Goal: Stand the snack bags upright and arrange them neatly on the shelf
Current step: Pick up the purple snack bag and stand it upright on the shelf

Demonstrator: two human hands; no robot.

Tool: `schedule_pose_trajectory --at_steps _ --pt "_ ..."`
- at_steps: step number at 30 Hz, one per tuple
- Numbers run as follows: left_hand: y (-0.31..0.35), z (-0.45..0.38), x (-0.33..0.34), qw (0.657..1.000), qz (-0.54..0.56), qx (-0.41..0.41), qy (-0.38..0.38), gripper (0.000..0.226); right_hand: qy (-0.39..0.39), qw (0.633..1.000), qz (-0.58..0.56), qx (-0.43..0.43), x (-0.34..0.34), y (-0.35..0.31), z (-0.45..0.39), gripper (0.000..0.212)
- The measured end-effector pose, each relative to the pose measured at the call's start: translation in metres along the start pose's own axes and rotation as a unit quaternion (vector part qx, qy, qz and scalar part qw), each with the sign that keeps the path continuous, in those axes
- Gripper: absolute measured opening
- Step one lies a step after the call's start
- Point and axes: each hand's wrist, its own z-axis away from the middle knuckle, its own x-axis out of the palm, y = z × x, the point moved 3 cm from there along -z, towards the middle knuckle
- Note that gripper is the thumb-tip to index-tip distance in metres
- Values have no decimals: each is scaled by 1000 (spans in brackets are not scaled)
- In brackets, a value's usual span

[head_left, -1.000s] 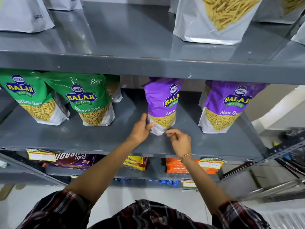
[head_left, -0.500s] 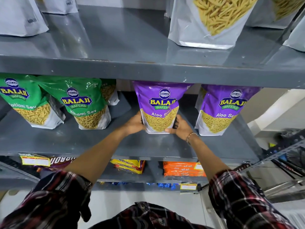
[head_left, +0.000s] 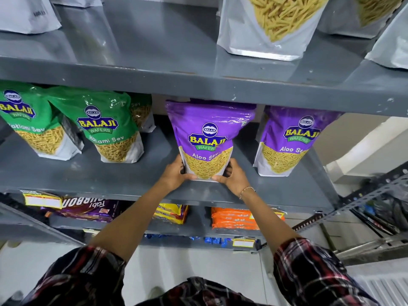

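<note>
A purple Aloo Sev bag (head_left: 208,138) stands upright, front facing me, in the middle of the grey shelf (head_left: 123,180). My left hand (head_left: 176,173) grips its lower left corner and my right hand (head_left: 231,176) grips its lower right corner. A second purple Aloo Sev bag (head_left: 289,140) stands to its right. Two green Ratlami Sev bags (head_left: 108,129) (head_left: 28,122) stand at the left, with a third green bag (head_left: 141,113) partly hidden behind them.
The upper shelf (head_left: 198,85) overhangs the bag tops and carries white snack bags (head_left: 271,25). Below are biscuit packs: purple (head_left: 88,208), yellow (head_left: 172,213), orange (head_left: 234,218). A slotted metal rack (head_left: 364,199) stands at the right. Bare shelf lies between the green and purple bags.
The held purple bag has turned from side-on to front-facing and now stands squarely. Both hands moved from touching its base to gripping its lower corners.
</note>
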Motion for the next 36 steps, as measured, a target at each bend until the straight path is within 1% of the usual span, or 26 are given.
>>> schedule_pose_trajectory --at_steps 10,16,21,24,28,32,34,35,36 --pt "-7 36 7 999 -32 29 1 78 18 1000 24 -7 7 1 39 57" --pt "-3 57 10 997 -60 46 -7 75 35 999 13 4 14 7 62 58" --pt "-3 65 10 996 -71 50 -9 76 32 999 8 3 16 6 71 55" --pt "-1 67 12 996 -65 53 -3 75 25 1000 7 1 16 4 73 55" --pt "-5 70 17 1000 -12 26 2 72 12 1000 8 0 13 4 72 57" --pt "0 72 21 999 -17 25 9 69 -1 1000 11 3 9 9 70 57" --pt "-2 75 21 999 7 32 12 73 -24 1000 17 -2 7 13 69 60" --pt "-4 78 22 998 25 41 33 81 -35 999 14 -7 5 15 69 65" --pt "-5 83 23 995 26 46 79 89 -32 999 0 -12 0 18 69 69"
